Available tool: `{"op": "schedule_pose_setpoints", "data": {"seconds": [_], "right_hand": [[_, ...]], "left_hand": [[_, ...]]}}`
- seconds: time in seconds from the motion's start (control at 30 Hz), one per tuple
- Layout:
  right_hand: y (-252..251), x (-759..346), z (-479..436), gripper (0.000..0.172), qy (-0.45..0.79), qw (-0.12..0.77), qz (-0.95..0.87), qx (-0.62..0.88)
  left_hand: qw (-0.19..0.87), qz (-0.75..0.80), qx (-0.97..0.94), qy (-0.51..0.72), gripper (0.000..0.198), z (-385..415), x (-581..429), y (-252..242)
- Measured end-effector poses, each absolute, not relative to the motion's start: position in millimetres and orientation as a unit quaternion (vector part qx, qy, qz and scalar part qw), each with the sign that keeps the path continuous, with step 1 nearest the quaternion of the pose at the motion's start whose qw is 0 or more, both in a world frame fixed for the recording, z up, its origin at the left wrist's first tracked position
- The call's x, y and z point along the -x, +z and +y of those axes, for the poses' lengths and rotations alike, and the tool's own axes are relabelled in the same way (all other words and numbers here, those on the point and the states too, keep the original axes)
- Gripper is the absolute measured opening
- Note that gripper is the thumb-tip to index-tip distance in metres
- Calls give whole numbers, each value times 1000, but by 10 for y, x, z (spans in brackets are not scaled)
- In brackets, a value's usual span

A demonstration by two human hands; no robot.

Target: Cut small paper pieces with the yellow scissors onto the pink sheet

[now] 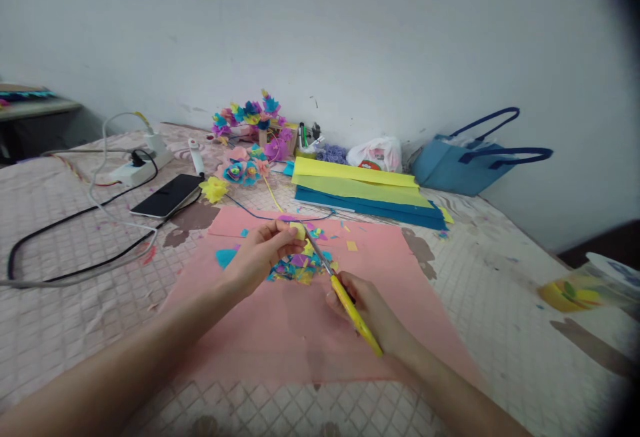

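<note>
Between the fingertips of my left hand is a small pale yellow piece of paper. My right hand grips a pair of yellow-handled scissors, whose blades reach up to the left and end beside the yellow piece. Whether the blades touch the paper I cannot tell. Under both hands lies a large pink sheet. A pile of blue, yellow and purple paper scraps rests on it, partly behind my left fingers and the blades.
Yellow and blue paper sheets are stacked behind the pink sheet. Paper flowers stand back left. A phone, cables and a power strip lie on the left. A blue bag leans at the wall; a plastic tub sits far right.
</note>
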State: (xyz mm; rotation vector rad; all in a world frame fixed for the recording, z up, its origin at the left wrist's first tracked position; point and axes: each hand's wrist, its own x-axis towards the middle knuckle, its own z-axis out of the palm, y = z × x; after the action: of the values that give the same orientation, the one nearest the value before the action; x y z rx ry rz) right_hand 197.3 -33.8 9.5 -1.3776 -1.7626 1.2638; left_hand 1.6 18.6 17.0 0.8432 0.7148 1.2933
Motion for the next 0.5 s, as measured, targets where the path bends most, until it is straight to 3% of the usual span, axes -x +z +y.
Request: {"op": "schedule_pose_setpoints", "data": {"seconds": [0.5], "right_hand": [[124, -2011, -339, 8, 470, 275, -660, 518]], "left_hand": [[668, 322, -418, 525, 21, 283, 100, 198]]}}
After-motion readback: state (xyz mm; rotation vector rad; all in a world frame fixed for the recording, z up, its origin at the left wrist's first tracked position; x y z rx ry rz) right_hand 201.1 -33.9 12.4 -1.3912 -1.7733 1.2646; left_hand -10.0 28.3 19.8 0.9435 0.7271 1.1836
